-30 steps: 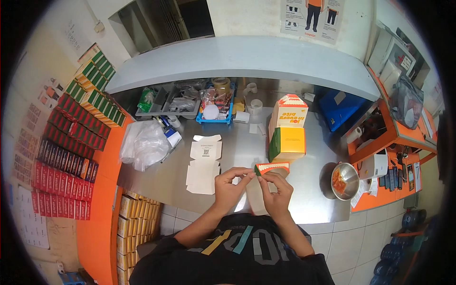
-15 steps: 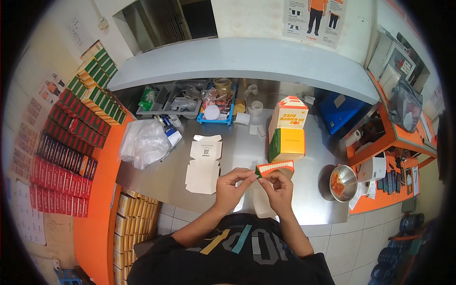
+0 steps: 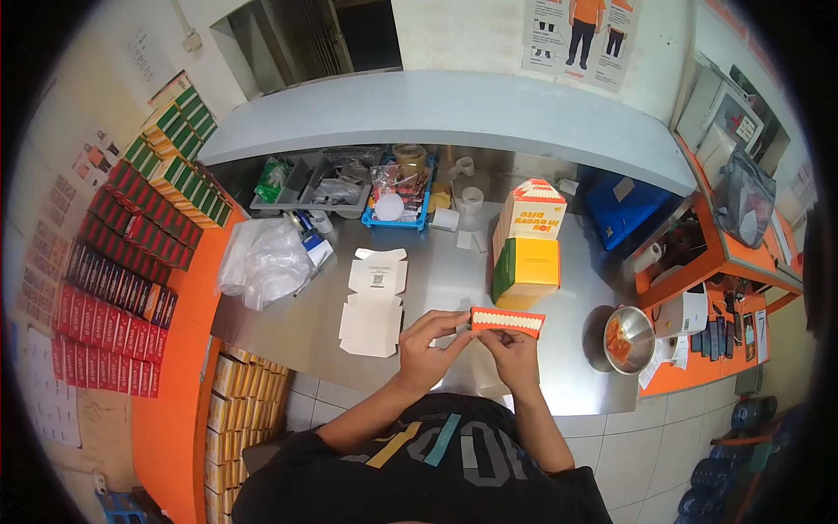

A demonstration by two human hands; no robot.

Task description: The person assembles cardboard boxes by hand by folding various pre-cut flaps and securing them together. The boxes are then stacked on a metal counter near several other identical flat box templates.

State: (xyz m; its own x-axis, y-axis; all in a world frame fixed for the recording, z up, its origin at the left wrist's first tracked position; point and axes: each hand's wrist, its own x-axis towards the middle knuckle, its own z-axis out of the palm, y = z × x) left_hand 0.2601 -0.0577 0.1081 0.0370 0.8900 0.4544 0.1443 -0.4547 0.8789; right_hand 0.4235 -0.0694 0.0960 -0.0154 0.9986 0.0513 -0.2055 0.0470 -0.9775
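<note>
A folding carton [image 3: 508, 322] with an orange-red face and a white toothed pattern is held up in front of my chest. The fingers of my left hand [image 3: 431, 348] are closed on its left end. My right hand [image 3: 511, 354] pinches its lower edge from beneath. Below the hands a pale shape hangs between the wrists, and I cannot tell whether it belongs to the carton. An unfolded white carton blank [image 3: 374, 301] lies flat on the metal table to the left. Just beyond the hands stands a stack of cartons [image 3: 526, 264] in yellow, green and orange.
Clear plastic bags [image 3: 264, 265] lie at the table's left. Behind them are a grey tray [image 3: 334, 194] and a blue basket [image 3: 397, 214] of small packs. A steel bowl [image 3: 642, 339] with orange-red contents sits at the right edge. Stacked boxes [image 3: 113, 336] line the left wall.
The held carton has turned so its toothed face shows more broadly and lies more level. The left fingers have shifted slightly along its end.
</note>
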